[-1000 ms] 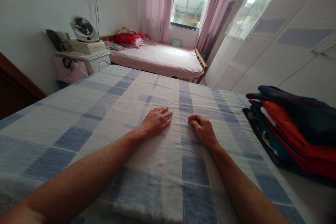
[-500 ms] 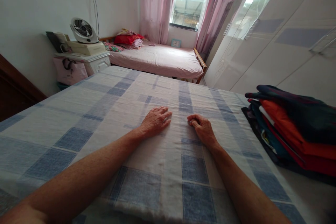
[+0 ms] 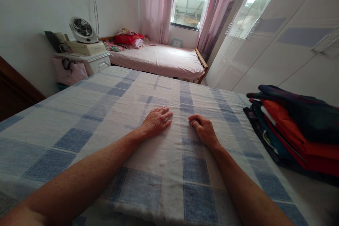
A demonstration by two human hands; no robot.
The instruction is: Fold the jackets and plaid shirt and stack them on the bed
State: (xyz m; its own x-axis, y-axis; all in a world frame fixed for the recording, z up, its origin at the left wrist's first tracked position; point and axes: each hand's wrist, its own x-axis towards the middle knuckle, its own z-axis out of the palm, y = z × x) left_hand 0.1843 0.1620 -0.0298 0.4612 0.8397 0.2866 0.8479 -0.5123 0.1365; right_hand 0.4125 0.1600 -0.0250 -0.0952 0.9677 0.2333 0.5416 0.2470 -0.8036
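Across the bed in front of me lies a white sheet with blue checks [image 3: 171, 162], slightly wrinkled. My left hand [image 3: 157, 121] rests palm down on it, fingers stretched out and a little apart. To its right, my right hand [image 3: 203, 129] lies on the same sheet with its fingers curled in and the thumb against them. I see nothing held in either hand. A small gap of sheet separates the two hands. A stack of folded clothes [image 3: 293, 144], dark, orange, red and teal, sits on the right side of the bed.
Beyond the far edge stands a smaller bed with a pink sheet [image 3: 164, 58] and a red bundle [image 3: 128, 39]. A fan [image 3: 83, 29] is on a white cabinet [image 3: 97, 63] at left. White wardrobe doors [image 3: 265, 49] line the right side.
Both hands stay in the same pose and place on the sheet. The view has shifted only very slightly.
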